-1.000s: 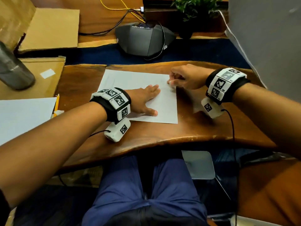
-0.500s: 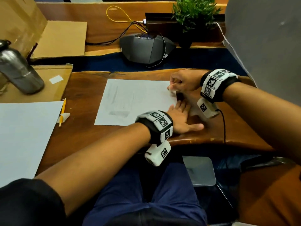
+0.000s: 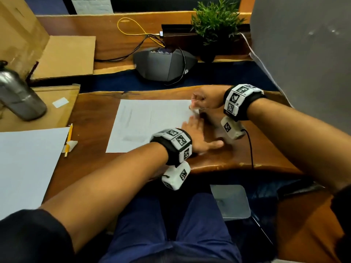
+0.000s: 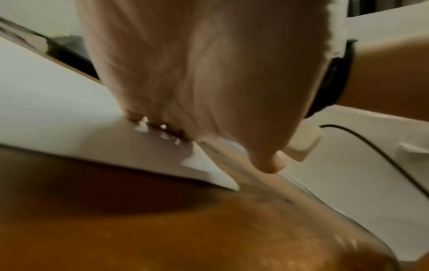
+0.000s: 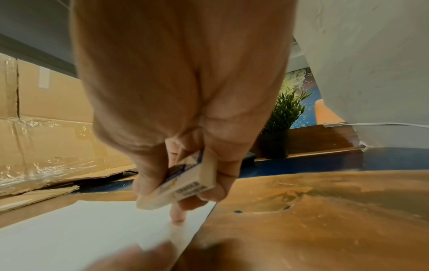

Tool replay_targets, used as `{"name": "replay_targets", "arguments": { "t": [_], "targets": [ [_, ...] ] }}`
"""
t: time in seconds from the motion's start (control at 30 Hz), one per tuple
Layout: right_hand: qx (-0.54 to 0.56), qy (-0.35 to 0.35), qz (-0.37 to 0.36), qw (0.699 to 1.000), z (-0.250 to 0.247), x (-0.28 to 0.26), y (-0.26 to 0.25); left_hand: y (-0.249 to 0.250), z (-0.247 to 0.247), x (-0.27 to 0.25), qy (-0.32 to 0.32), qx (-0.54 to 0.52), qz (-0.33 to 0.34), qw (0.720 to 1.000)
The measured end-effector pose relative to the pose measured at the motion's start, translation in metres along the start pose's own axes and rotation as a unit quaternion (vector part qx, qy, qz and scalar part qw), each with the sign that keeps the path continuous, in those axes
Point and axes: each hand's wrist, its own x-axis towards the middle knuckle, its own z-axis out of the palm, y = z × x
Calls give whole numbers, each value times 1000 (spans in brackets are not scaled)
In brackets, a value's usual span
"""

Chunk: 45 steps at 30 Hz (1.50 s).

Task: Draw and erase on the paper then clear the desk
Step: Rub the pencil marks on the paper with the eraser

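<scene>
Two hands meet at the paper's right edge on the counter: the right hand curls its grip round an eraser, one fingertip touching the sheet, the left hand lies flat with fingers straight, blurred, while a cardboard box's contents stay hidden.

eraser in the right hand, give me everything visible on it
The eraser is a small pale cream block, rubbery-looking, in a paper sleeve printed in blue and white with dark lettering too blurred to read. The bare end that sticks out of the sleeve looks worn and rounded. The right hand pinches it, thumb on one side and curled fingers on the other. It is tilted, bare end down, just above the right edge of the white paper; whether it touches the paper cannot be told.
</scene>
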Motion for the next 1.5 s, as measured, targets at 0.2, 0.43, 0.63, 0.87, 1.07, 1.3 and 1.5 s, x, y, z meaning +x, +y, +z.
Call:
{"name": "replay_targets", "arguments": {
  "t": [0.2, 0.43, 0.63, 0.87, 1.07, 1.3, 1.5],
  "targets": [
    [17, 1, 7, 1000, 2, 2, 2, -21, -12, -33, 46, -5, 50, 998],
    [21, -8, 20, 1000, 3, 2, 1, -50, 1, -41, 10, -31, -211, 977],
    [1, -4, 8, 1000, 1, -2, -2, 29, 3, -18, -15, -18, 64, 998],
    [-6, -5, 5, 1000, 1, -2, -1, -39, -20, -45, 58, -48, 91, 993],
    [34, 16, 23, 999, 6, -5, -5, -102, -42, -43, 16, -5, -30, 999],
    [44, 60, 23, 997, 18, -5, -17, -102, -53, -27, -15, 10, -53, 998],
    [77, 22, 0, 997, 19, -19, -11, -115, -55, -28, -28, 2, -10, 1000]
  ]
}}
